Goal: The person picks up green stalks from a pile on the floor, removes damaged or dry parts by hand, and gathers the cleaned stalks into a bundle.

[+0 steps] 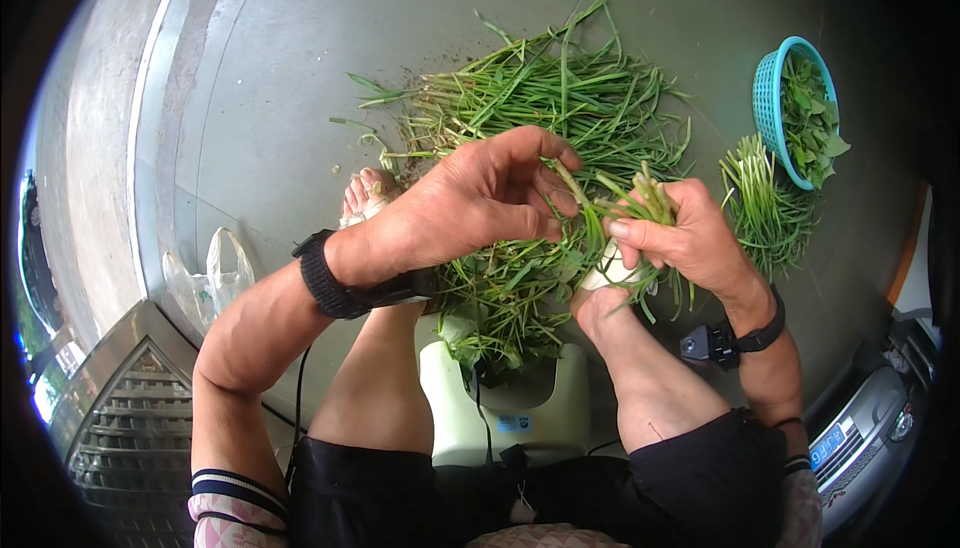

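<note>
My right hand point(686, 229) grips a small bunch of green stems point(654, 199), pale cut ends upward, leaves hanging below the fingers. Opposite it, my left hand point(487, 191) is loosely curled with thumb and fingers apart. One stem's end point(570, 182) reaches its fingertips; I see no firm grip on it. Beyond both hands, a large heap of long grass-like greens point(555, 90) lies on the floor, soil around its root ends. Between my feet is a looser pile of leafy stems and trimmings point(502, 293), partly hidden by my left forearm.
At right, a blue plastic basket point(769, 101) holds leafy greens, beside a neat bundle of chive-like greens point(765, 203). A pale green plastic stool point(517, 428) stands between my legs. To the left are a plastic bag point(225, 270) and a metal grate point(131, 428). A car front point(862, 428) shows lower right.
</note>
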The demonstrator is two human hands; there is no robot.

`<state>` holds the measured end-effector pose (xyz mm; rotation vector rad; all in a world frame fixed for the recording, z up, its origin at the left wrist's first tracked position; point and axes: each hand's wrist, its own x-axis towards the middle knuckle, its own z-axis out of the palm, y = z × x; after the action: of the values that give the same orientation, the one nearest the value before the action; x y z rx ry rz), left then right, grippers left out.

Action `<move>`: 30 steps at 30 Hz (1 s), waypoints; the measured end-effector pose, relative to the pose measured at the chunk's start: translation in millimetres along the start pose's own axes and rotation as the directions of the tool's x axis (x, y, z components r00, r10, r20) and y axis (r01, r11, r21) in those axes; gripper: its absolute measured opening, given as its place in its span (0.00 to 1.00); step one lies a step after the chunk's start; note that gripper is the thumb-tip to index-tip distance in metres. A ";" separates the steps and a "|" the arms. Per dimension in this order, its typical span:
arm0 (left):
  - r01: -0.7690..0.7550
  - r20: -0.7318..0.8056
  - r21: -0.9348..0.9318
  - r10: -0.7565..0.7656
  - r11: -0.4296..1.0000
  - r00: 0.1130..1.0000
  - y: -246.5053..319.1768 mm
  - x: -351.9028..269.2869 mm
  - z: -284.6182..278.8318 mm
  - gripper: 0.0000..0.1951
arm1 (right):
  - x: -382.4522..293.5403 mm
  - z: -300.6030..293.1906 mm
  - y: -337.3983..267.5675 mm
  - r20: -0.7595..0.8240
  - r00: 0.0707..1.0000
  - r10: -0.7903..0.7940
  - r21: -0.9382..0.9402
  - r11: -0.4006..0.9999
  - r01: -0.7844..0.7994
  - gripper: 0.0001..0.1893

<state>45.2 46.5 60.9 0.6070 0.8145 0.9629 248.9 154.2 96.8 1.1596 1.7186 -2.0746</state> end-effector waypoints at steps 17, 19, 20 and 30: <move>0.144 -0.138 -0.303 -0.193 0.942 0.971 -24.0 -4.3 -2.1 0.04 | 7.3 2.6 6.0 0.081 0.993 0.088 0.095 0.991 -0.096 0.10; 0.147 -0.127 -0.275 -0.187 0.950 0.974 -23.3 -8.6 -5.6 0.04 | 10.0 -1.2 16.0 0.158 0.987 -0.011 0.083 0.997 -0.002 0.11; 0.147 -0.117 -0.245 -0.180 0.958 0.977 -23.2 -9.5 -5.8 0.04 | 8.4 -1.8 15.1 0.142 0.990 0.013 0.074 0.997 -0.023 0.11; 0.107 0.000 -0.057 -0.107 0.993 0.994 -22.6 -0.9 9.9 0.02 | 7.9 4.2 15.1 0.252 0.968 -0.003 0.033 0.999 -0.006 0.09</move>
<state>63.6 34.5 49.6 0.5077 0.8113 0.8861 250.9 148.4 80.4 0.8598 1.5692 -2.1506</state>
